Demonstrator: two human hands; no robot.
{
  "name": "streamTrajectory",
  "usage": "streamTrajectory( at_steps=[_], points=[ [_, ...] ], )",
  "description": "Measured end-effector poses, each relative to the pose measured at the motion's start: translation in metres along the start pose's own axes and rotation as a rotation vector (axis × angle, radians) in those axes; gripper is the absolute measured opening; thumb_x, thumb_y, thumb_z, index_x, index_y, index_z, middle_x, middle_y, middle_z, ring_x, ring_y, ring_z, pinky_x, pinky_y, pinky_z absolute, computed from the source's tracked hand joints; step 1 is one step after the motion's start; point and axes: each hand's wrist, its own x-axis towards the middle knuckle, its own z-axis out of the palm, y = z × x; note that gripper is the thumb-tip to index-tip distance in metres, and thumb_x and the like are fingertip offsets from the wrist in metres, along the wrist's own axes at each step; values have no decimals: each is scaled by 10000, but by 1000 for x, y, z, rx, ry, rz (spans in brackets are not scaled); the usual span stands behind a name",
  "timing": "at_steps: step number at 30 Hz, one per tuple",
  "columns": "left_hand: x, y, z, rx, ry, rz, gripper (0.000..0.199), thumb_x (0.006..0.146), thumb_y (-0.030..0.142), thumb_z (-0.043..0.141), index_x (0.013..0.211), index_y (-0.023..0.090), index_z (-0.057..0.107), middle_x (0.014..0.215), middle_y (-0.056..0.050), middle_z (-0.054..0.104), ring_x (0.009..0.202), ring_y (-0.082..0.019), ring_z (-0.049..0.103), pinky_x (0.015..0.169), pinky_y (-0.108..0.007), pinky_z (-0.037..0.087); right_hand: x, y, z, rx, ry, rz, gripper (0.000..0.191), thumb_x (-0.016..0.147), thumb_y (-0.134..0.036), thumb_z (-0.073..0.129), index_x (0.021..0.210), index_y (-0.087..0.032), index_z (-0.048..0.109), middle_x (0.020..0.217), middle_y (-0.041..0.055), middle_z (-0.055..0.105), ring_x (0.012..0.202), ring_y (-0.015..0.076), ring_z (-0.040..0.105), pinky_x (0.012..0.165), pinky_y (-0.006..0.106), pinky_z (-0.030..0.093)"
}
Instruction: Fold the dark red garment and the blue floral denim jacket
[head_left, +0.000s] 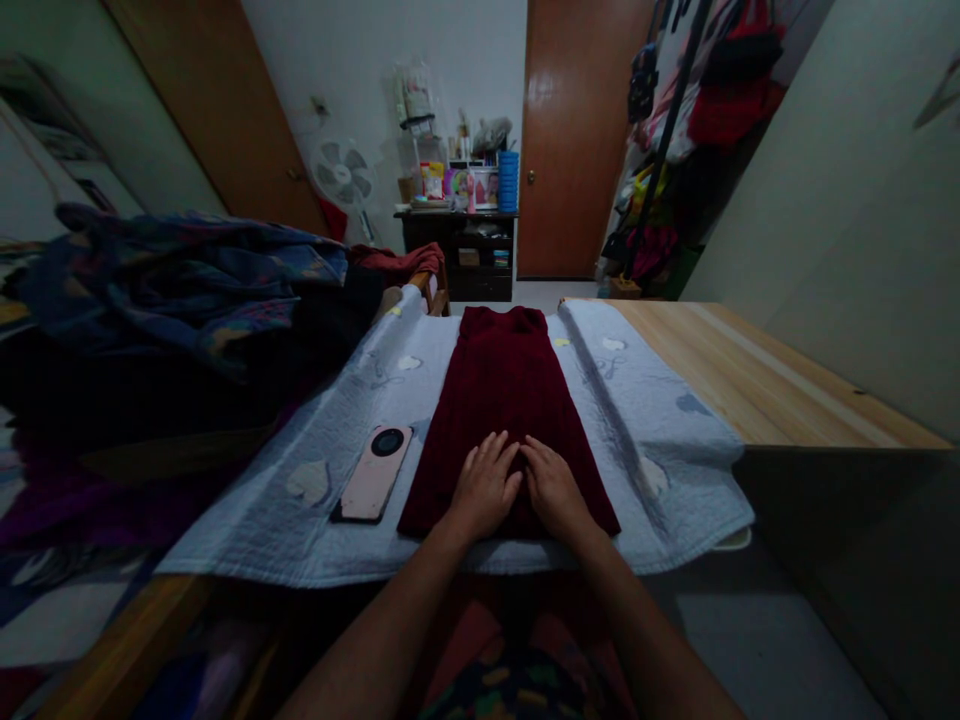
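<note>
A dark red garment (510, 380), folded into a long flat shape, lies lengthwise in front of me on a pale blue cloth (675, 500). My left hand (486, 485) rests flat on its near part, fingers stretched forward. Beside it, my right hand (553, 490) also lies on the red fabric, its fingers extended and angled toward the left hand. The fingertips of the two hands nearly meet. Neither hand grips the fabric. To the left of the garment, a pink phone (375, 475) lies face down with its round black camera ring showing.
A heap of dark and patterned clothes (180, 290) is piled on the left. A wooden board (720, 370) extends to the right, beside a pale panel (847, 200). Farther back stand a dark shelf (420, 240) with items, a white fan (343, 172) and a brown door (577, 150).
</note>
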Motion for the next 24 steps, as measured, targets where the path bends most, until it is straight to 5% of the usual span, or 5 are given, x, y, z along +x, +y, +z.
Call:
streamTrajectory(
  at_steps=[24],
  points=[
    [0,2,-1,8,4,-14,522,891,196,428,1413,206,443,1559,-67,350,1453,-220,263,1187,-458,241,-6,1,1,8,-43,19,443,938,-156,352,1340,-145,538,1431,118,508,1331,195,449,1130,405,359]
  ],
)
